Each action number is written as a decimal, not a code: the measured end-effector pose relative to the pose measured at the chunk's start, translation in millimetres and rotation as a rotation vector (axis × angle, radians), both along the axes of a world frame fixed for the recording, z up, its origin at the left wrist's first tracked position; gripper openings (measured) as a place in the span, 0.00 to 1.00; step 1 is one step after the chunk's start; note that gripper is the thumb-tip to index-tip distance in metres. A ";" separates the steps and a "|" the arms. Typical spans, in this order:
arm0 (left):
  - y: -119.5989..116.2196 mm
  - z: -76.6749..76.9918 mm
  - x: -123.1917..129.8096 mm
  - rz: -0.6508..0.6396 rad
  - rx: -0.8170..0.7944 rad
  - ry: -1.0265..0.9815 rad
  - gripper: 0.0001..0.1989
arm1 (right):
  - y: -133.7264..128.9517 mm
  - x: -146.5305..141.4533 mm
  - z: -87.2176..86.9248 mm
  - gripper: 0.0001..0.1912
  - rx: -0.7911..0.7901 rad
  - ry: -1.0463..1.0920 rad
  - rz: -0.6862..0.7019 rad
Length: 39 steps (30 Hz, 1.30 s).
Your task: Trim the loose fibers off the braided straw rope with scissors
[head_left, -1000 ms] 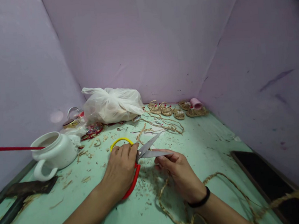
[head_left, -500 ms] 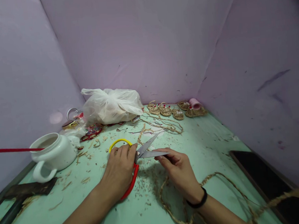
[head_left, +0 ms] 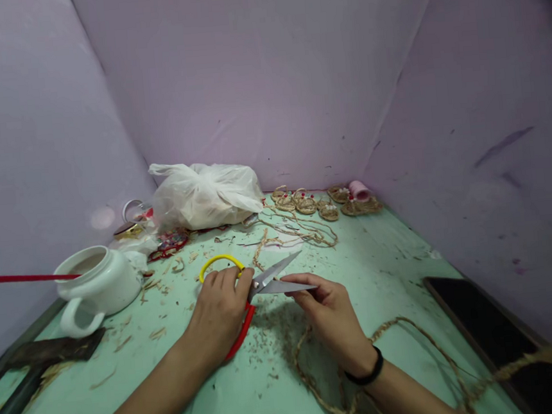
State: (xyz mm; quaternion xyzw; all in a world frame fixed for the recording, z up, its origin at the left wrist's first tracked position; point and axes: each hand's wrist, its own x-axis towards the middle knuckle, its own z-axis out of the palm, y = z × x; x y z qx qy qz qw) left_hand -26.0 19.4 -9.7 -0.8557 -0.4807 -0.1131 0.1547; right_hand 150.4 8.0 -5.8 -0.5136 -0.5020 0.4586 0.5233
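Note:
My left hand [head_left: 220, 315] is closed around scissors [head_left: 274, 287] with one yellow and one red handle. Their blades stand partly apart and point right, the lower one reaching across the fingertips of my right hand [head_left: 331, 318]. Thumb and fingers of that hand are pinched together. A braided straw cord [head_left: 306, 379] runs up into it from below, and the pinched end is mostly hidden by the fingers and blade. The rest of the cord loops under my right wrist, which wears a black band [head_left: 373, 367], and out to the lower right.
A white pot [head_left: 100, 283] holding a red stick and a hammer [head_left: 42, 356] lie at left. Behind are a white plastic bag [head_left: 207, 197], small woven straw pieces [head_left: 305, 203] and a pink spool [head_left: 360, 191]. A dark flat panel [head_left: 490, 330] is at right; straw scraps litter the green tabletop.
The scissor blades have drawn closer together, and the red handle has moved up toward the yellow one. My right hand stays in nearly the same place.

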 end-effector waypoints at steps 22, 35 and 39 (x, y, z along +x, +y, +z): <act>7.4 6.9 -14.4 -0.098 -0.252 -0.235 0.09 | 3.4 2.8 -6.3 0.08 -0.052 0.152 0.049; -6.5 15.5 9.3 0.117 -0.737 -1.414 0.11 | -10.1 -7.5 -0.4 0.15 -0.379 0.527 0.372; -8.1 13.6 14.1 0.122 -0.849 -1.633 0.13 | -17.5 -11.4 -0.3 0.15 -0.452 0.522 0.504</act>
